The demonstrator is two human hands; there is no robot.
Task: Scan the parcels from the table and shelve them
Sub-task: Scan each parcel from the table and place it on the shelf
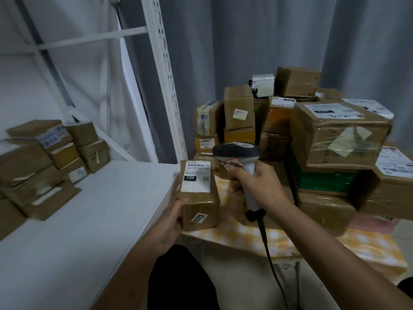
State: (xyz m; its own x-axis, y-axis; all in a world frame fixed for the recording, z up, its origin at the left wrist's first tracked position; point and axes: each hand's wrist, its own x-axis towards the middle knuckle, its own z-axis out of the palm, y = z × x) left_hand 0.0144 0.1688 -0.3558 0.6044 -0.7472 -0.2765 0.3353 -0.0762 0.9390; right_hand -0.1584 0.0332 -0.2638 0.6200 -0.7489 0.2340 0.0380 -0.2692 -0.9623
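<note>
A single head-worn wide-angle view looks forward and down, close over table (279, 240) and shelf (89, 220).

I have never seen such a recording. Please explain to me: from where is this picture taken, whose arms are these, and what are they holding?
The one picture comes from a camera worn on a person's head, looking forward and down. The left hand holds a small cardboard parcel with its white label facing up. The right hand grips a corded barcode scanner, its head near that label. Behind them, many taped parcels are piled on a table with a yellow checked cloth. On the left, a white shelf already carries a few boxes.
</note>
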